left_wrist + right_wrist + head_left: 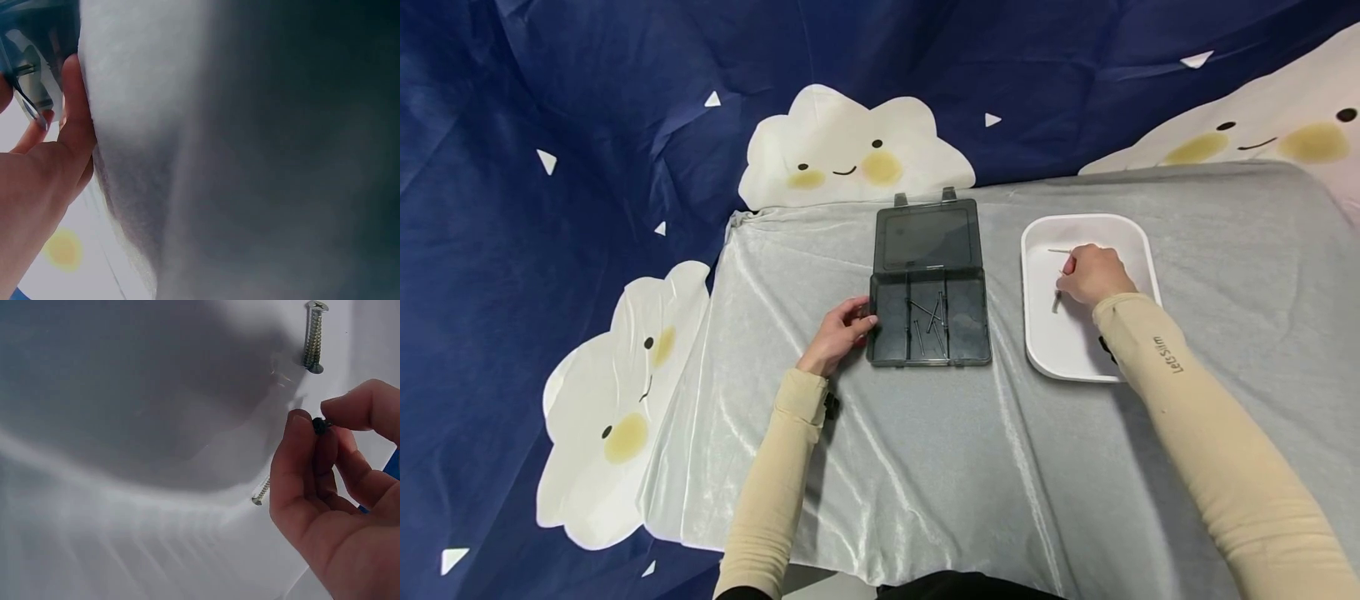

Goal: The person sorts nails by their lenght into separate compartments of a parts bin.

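A dark, see-through compartment box (928,317) lies with its lid (928,237) folded back. Several dark screws (923,311) lie loose in its middle section. At the box's left wall, my left hand (838,333) grips the edge, thumb at the rim and fingers along the side. Inside a white bin (1033,333), my right hand (1093,273) pinches a small dark-headed screw (320,425) between thumb and fingertips; most of its shaft is hidden. Near that hand, light metal screws (314,337) lie on the bin floor, and another screw (261,490) shows beside the fingers.
Grey velvety cloth (940,467) covers the table, with creases running toward the front. Behind it hangs a dark blue curtain (625,75) with smiling clouds. The bin stands to the right of the box, a strip of cloth between them.
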`<move>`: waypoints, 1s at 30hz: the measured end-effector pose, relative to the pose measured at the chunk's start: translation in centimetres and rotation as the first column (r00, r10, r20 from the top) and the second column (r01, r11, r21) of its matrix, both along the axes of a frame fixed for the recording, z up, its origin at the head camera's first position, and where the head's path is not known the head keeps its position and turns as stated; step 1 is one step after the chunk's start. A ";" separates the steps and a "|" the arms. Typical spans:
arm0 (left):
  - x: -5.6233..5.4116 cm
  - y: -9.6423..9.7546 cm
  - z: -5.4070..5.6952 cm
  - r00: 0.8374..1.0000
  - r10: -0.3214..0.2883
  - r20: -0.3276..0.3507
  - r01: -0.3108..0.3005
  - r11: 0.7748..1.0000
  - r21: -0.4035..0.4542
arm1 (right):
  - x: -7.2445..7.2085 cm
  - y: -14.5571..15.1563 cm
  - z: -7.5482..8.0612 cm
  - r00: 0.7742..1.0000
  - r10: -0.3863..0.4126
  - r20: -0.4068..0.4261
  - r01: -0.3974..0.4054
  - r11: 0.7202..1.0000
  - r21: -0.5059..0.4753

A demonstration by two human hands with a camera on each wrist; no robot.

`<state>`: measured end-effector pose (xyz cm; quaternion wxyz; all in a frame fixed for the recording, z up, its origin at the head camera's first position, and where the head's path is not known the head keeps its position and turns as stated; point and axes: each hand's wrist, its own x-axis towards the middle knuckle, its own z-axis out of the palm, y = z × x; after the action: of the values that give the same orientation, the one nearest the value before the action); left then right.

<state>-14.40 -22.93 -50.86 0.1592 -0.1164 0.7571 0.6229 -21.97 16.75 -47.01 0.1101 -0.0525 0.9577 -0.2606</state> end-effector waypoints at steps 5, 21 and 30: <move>-0.1 0.0 0.0 1.000 -0.004 0.000 0.004 1.000 -0.007 | 0.0 0.1 0.2 1.000 0.002 -0.018 -0.003 1.000 -0.012; 0.0 0.0 0.1 1.000 -0.012 0.004 0.012 1.000 0.000 | 0.1 0.3 2.8 0.995 -0.089 -0.051 0.078 0.977 -0.198; 0.0 -0.1 0.2 1.000 -0.019 0.001 0.019 1.000 -0.010 | 0.9 -0.8 5.0 0.990 -0.114 -0.082 0.090 0.963 -0.253</move>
<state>-14.38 -23.04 -50.69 0.1650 -0.1104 0.7610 0.6176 -21.06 15.93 -41.97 0.0427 -0.0288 0.9230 -0.3812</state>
